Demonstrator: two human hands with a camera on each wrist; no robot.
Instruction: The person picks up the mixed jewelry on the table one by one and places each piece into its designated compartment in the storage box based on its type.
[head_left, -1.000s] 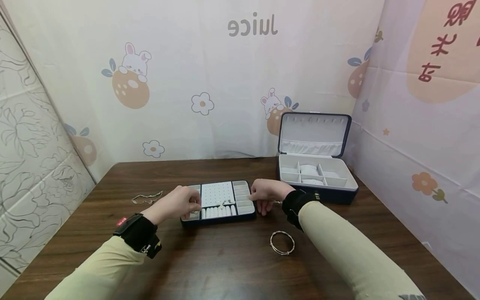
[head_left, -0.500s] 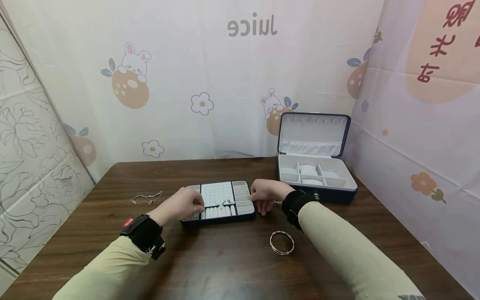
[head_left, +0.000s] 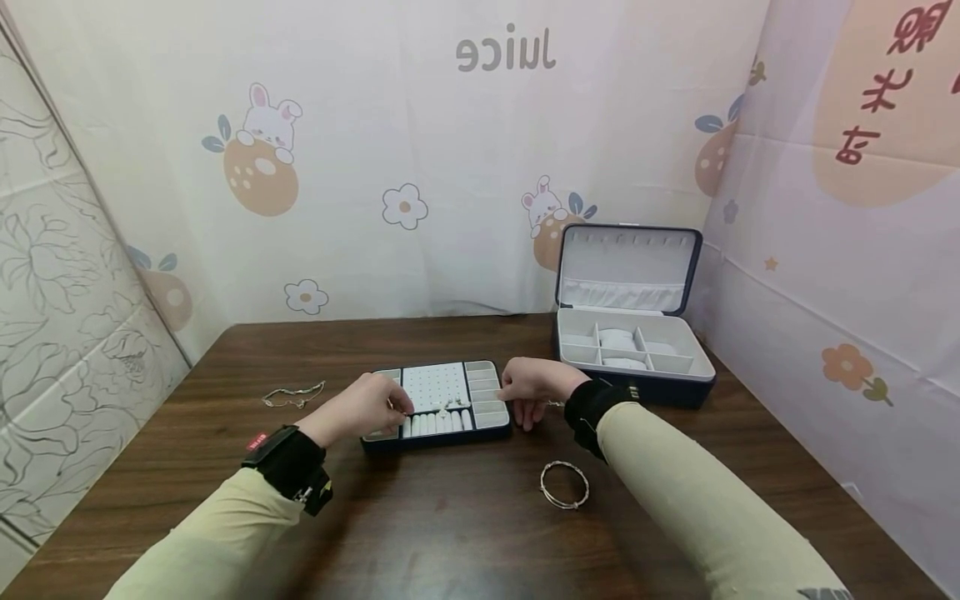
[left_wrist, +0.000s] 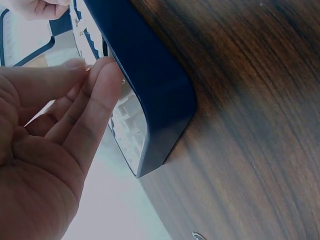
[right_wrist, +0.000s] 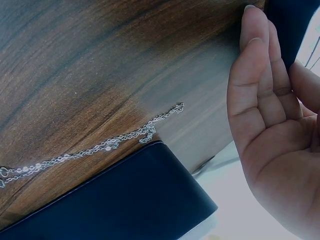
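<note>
In the head view a navy jewelry tray (head_left: 454, 442) lies mid-table, with a dotted earring panel (head_left: 435, 387), white ring rolls (head_left: 438, 423) and side compartments. My left hand (head_left: 367, 408) is over its left part, beside the ring rolls. Thumb and fingertips pinch a tiny gold-coloured piece of jewelry (left_wrist: 88, 69), mostly hidden by the fingers. My right hand (head_left: 534, 387) holds the tray's right edge, thumb and fingers at the rim. Small earrings (head_left: 453, 405) show along the panel's lower edge.
An open navy jewelry box (head_left: 637, 379) with white compartments and cushions stands at the back right. A bangle (head_left: 564, 486) lies in front of my right hand. One chain (head_left: 294, 395) lies left of the tray; a silver chain (right_wrist: 95, 148) lies near the box.
My left hand has shifted slightly right, from the left compartments toward the ring rolls, still pinching. The right hand stays at the tray's right edge.
</note>
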